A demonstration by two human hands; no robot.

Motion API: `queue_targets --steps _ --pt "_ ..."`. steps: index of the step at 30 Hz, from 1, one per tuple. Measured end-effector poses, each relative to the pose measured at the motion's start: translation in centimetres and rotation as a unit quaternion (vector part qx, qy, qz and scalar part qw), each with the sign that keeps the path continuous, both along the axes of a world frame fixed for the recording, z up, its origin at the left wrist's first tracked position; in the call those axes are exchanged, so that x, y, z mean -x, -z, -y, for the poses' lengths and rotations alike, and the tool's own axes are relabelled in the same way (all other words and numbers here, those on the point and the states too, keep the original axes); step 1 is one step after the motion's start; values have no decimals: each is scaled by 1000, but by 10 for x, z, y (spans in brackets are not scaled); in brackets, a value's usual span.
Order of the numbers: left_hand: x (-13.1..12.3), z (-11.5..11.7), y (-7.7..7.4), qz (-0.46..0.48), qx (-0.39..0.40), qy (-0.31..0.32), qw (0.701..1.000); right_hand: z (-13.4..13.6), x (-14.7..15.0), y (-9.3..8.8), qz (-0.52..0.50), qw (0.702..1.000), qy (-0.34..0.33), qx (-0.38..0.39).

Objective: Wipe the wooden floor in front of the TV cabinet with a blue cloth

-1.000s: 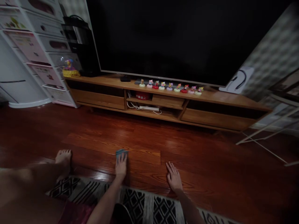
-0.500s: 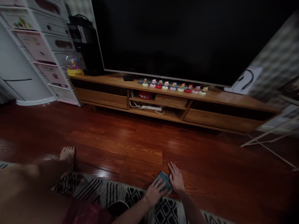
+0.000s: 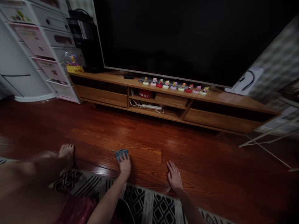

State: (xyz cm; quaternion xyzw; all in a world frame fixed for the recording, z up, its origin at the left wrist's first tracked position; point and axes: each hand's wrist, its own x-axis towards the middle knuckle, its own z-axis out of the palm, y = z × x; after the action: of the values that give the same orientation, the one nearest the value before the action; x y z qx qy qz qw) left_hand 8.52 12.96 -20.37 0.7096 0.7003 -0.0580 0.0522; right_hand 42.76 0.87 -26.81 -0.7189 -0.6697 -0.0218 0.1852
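Observation:
Under the fingers of my left hand [image 3: 125, 165] is a small folded blue-grey cloth [image 3: 121, 154], lying on the reddish wooden floor [image 3: 140, 144]. The hand grips it from its near side, with the thumb side hard to make out. My right hand [image 3: 174, 176] lies palm down on the floor to the right, a good way from the cloth. Its fingers are stretched out with nothing in them.
A patterned black and white rug [image 3: 161, 205] runs along the near side, by my bare foot [image 3: 67, 151]. Ahead stands a low wooden TV cabinet [image 3: 102, 95] with several small figurines [image 3: 174, 86] on top. White metal legs [image 3: 259, 140] stand at the right.
My left hand has slid the folded cloth left and forward over the floor, away from my right hand. The right hand has stayed nearly in place.

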Motion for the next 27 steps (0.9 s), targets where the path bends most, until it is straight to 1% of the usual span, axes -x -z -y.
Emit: queue_targets --steps 1,3,5,6,7,8,9,10,11,13,15,16,18,19,20,21,23,25,27 --pt "-20 14 6 10 4 38 999 0 0 -1 1 1000 -1 1" --pt "-64 48 22 41 8 141 989 1 1 -2 5 1000 -3 4" --pt "-101 83 38 79 21 237 968 1 1 -3 8 1000 -3 7" --pt "-115 96 43 94 32 278 955 1 2 -4 9 1000 -3 8" --pt "-123 105 46 108 39 308 944 2 2 -5 9 1000 -3 9" --pt "-126 108 46 118 41 325 937 2 2 -5 10 1000 -3 9" --pt "-123 105 43 123 40 327 936 2 2 -6 11 1000 -2 9" --pt "-115 96 38 123 33 315 941 2 2 -6 11 1000 -3 9" --pt "-103 83 31 117 23 290 950 2 2 -6 12 1000 -4 8" --pt "-67 50 14 88 6 210 974 2 1 -5 14 1000 -6 8" --pt "-27 15 -3 48 3 102 994 1 0 -3 13 1000 -5 7" --pt "-8 0 -10 32 4 46 998 1 0 -3 11 1000 -4 6" --pt "17 -19 -19 11 14 -32 999 1 0 -2 7 1000 -3 2" --pt "22 -22 -21 4 21 -53 998 1 0 -2 5 1000 -4 1" --pt "21 -22 -22 -1 26 -61 998 1 0 -2 3 1000 -4 -1" --pt "14 -18 -22 -5 31 -56 998 1 1 -2 1 1000 -4 -2" --pt "-13 3 -16 -7 41 -17 999 1 1 -3 -2 1000 -3 -3" --pt "-51 38 -5 8 52 62 997 1 2 -3 -6 1000 -4 -5" --pt "-89 80 10 36 60 158 985 1 2 -3 -10 1000 -6 -5"
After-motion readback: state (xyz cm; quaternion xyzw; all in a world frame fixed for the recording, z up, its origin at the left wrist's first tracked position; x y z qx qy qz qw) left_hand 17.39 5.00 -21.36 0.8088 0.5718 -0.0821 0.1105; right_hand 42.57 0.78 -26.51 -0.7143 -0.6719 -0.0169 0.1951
